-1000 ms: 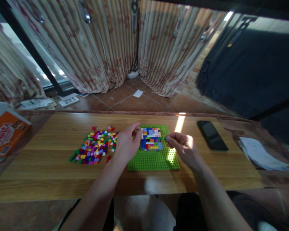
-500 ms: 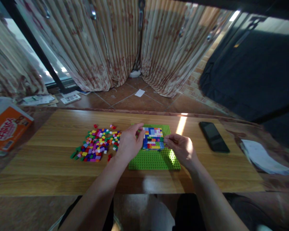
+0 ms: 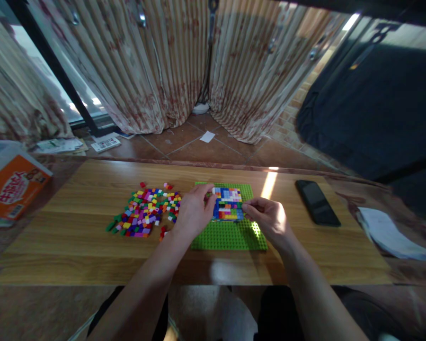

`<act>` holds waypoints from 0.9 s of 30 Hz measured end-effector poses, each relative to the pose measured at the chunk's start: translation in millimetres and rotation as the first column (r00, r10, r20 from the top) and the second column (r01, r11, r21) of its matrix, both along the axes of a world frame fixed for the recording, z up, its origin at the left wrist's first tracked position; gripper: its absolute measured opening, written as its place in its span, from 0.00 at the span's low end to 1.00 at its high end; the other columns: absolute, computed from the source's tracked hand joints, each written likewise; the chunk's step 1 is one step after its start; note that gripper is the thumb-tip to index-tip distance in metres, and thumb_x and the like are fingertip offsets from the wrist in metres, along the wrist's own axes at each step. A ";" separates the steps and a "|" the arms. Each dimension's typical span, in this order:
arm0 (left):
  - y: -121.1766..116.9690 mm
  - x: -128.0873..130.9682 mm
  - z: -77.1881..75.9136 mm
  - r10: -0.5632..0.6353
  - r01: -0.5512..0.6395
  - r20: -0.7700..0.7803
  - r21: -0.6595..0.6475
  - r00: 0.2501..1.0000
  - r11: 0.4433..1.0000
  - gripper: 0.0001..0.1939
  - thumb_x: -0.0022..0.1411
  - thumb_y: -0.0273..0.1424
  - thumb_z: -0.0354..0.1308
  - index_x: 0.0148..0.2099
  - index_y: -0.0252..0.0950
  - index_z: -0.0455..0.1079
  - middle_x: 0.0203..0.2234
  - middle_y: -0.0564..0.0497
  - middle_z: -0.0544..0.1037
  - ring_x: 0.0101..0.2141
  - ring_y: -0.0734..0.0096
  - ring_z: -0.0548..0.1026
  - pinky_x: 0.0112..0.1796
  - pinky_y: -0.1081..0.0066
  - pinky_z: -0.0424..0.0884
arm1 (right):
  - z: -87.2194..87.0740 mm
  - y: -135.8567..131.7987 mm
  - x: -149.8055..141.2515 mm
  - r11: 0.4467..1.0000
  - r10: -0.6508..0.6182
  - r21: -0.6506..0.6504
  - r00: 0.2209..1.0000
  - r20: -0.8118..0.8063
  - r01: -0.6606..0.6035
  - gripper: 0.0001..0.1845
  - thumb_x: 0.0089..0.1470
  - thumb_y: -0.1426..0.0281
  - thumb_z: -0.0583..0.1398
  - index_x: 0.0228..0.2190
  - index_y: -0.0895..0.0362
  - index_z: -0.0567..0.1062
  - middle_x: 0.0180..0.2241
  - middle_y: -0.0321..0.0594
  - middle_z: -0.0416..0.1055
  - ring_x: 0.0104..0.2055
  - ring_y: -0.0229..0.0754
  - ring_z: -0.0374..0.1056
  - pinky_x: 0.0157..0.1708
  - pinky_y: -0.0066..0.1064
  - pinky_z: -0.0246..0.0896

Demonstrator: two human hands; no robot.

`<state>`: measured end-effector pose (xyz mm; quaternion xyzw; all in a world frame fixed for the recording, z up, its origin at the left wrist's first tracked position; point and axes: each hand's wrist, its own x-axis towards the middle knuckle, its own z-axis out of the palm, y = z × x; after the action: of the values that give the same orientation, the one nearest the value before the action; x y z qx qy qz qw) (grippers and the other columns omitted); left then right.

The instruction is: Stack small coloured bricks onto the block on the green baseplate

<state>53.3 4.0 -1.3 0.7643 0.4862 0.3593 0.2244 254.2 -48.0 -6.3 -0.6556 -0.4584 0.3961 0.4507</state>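
A green studded baseplate (image 3: 230,237) lies flat on the wooden table (image 3: 74,246), with a block of multicoloured small bricks (image 3: 227,204) built on its far half. My left hand (image 3: 193,213) rests at the block's left edge, fingers curled, thumb and forefinger pinching a small white brick at the block's top left corner. On the block's right edge sits my right hand (image 3: 270,219), its fingers pinched together against the bricks; what they hold is too small to make out. A loose heap of coloured bricks (image 3: 145,213) lies left of the plate.
A black phone (image 3: 317,202) lies to the right of the plate, and white papers (image 3: 390,229) sit at the table's right end. An orange box (image 3: 12,189) stands at the far left. Striped curtains hang behind the table over a tiled floor.
My right hand has closed in from just right of the block to touch its right edge. The left hand stays at the block's left edge, shifted slightly.
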 end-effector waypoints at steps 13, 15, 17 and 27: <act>2.2 -7.4 1.4 -0.002 0.002 0.026 0.014 1.000 1.000 0.12 0.64 0.29 0.52 0.48 0.35 0.72 0.40 0.46 0.80 0.40 0.65 0.77 0.44 0.65 0.73 | 5.8 -2.3 1.7 1.000 0.014 -0.007 1.000 0.028 -0.013 0.16 0.43 0.58 0.67 0.23 0.59 0.78 0.19 0.38 0.73 0.21 0.36 0.66 0.21 0.28 0.60; 7.0 -17.9 4.0 0.028 -0.029 0.031 0.022 0.999 0.999 0.13 0.64 0.27 0.51 0.48 0.35 0.72 0.40 0.46 0.80 0.41 0.66 0.78 0.45 0.66 0.73 | 9.4 -3.2 4.0 0.999 -0.002 0.032 1.000 -0.005 0.002 0.17 0.44 0.56 0.67 0.22 0.58 0.78 0.20 0.39 0.74 0.23 0.36 0.67 0.23 0.28 0.62; 12.5 -31.3 6.4 0.058 -0.057 -0.003 0.006 0.998 0.998 0.14 0.63 0.25 0.50 0.47 0.34 0.73 0.40 0.46 0.81 0.40 0.66 0.78 0.45 0.66 0.73 | 12.8 -2.4 4.5 0.995 -0.057 0.079 0.997 -0.046 0.061 0.17 0.44 0.56 0.67 0.22 0.58 0.78 0.21 0.39 0.74 0.23 0.36 0.67 0.24 0.28 0.64; 17.4 -58.3 -1.3 -0.073 0.087 -0.396 0.019 0.915 0.996 0.13 0.56 0.25 0.56 0.44 0.35 0.75 0.39 0.45 0.79 0.43 0.60 0.74 0.52 0.58 0.67 | 8.1 2.2 -9.8 0.974 -0.141 0.171 0.989 -0.044 0.146 0.14 0.43 0.59 0.68 0.22 0.58 0.79 0.19 0.39 0.74 0.20 0.36 0.66 0.21 0.28 0.62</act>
<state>-5.0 21.4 -2.6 0.8442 0.4831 0.1971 0.1225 244.4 -45.8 1.8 -0.6387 -0.4354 0.3313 0.5410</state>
